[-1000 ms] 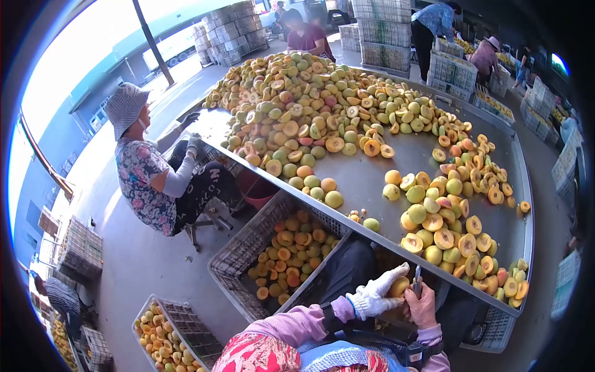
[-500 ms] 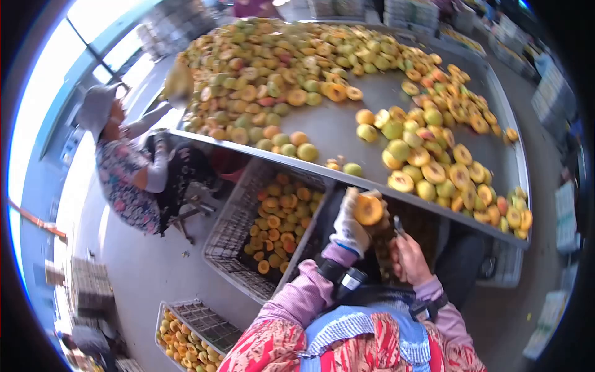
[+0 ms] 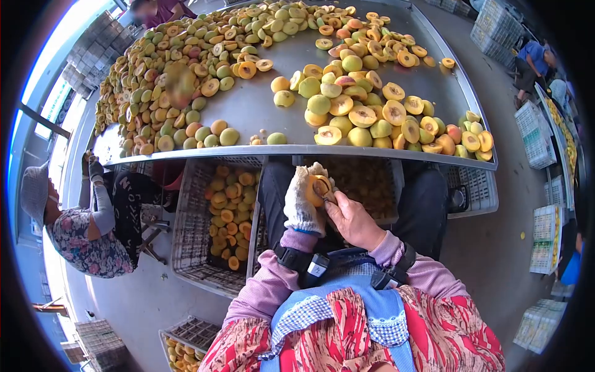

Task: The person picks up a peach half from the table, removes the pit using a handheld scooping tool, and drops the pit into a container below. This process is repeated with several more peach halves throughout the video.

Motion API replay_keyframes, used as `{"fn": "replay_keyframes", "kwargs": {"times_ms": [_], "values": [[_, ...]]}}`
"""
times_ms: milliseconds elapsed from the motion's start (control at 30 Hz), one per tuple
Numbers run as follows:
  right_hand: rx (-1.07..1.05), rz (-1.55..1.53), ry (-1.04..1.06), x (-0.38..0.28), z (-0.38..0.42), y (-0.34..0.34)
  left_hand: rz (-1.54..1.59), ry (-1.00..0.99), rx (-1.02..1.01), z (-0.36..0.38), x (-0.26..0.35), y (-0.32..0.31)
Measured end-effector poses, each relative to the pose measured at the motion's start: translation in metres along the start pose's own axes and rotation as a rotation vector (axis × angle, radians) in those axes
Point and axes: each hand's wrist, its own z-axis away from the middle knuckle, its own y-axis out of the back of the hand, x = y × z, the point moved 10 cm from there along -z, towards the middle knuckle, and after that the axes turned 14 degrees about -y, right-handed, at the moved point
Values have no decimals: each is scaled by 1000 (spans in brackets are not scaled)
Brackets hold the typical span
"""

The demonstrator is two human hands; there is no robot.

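Note:
My left hand (image 3: 301, 204), in a whitish knit glove, is closed around a yellow peach half (image 3: 317, 191) with its cut face toward my right hand. My bare right hand (image 3: 357, 223) grips a small metal pitting tool (image 3: 328, 194), and its curved tip is at the middle of the cut face. Most of the tool is hidden by my fingers. Both hands are above my lap, just in front of the metal table (image 3: 260, 115). Whole-looking and halved peaches (image 3: 356, 118) are heaped on that table beyond my hands.
Beneath the table edge, a plastic crate (image 3: 198, 263) with peach halves stands left of my legs. Another crate (image 3: 390, 186) lies between my knees. A co-worker (image 3: 87, 229) sits at the left, and stacked crates (image 3: 498, 28) stand at the right.
My view has shifted, bringing more of the table's front edge level. My right hand has moved up and left, taking the tool from beside the peach half to its cut face.

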Motion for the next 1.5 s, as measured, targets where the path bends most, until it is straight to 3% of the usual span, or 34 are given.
{"fn": "replay_keyframes", "kwargs": {"times_ms": [167, 267, 333, 367, 433, 533, 567, 600, 633, 667, 733, 800, 867, 933, 967, 1000, 1067, 1167, 1233, 1267, 1333, 1400, 1500], "values": [[-19, 11, -45, 14, -5, -6, 137, 39, 9, 1, -4, -11], [-65, -121, -8, 3, -6, -1, 88, 133, -21, -3, -8, -14], [-166, -146, -100, 2, -6, -2, 34, 143, 3, -2, -8, -15], [-164, -148, -103, -4, -7, 3, -49, 18, -7, -7, 0, -14], [-436, -409, -564, 23, 4, -19, -218, -229, -28, -11, 18, -14], [-468, -412, -586, 35, 1, -26, -238, -286, 25, -9, 23, -15], [-466, -418, -591, 43, 0, -29, -194, -207, 20, -8, 19, -17], [-328, -280, -353, 33, -10, -18, -197, -203, 21, -11, 24, -16], [-189, -142, -116, 18, -14, -6, -89, 1, 28, -13, 8, -16], [-188, -145, -121, 23, -13, -7, 18, 206, 37, -8, -10, -18], [-188, -181, -136, 26, -15, -6, -10, 215, 83, -8, -14, -13], [-224, -217, -178, 24, -15, -6, -368, -201, -8, -16, 16, -18], [-258, -251, -215, 27, -17, -7, -409, -308, -14, -16, 21, -18], [-249, -187, -236, 37, -20, -10, -327, -147, -12, -21, 7, -11], [-249, -188, -240, 41, -21, -10, -136, 45, 37, -20, -12, -7], [-227, -147, -232, 44, -22, -9, -137, 50, 39, -22, -14, -4], [-204, -101, -222, 56, -27, -11, -92, 247, 136, -22, -37, 9], [-128, -159, -141, 56, -27, -8, -237, 176, 46, -29, -43, 22], [-461, -236, -715, 76, -11, -23, -432, 83, -25, -35, -38, 24], [-459, -242, -725, 91, -9, -31, -436, 95, -23, -35, -42, 29], [-101, -27, -185, 82, -30, -15, -275, 268, 85, -32, -61, 35], [-68, -18, -152, 90, -28, -15, -222, 336, 147, -28, -67, 38], [3, -13, -117, 78, -30, -12, -43, 243, 78, -32, -62, 23]]}}
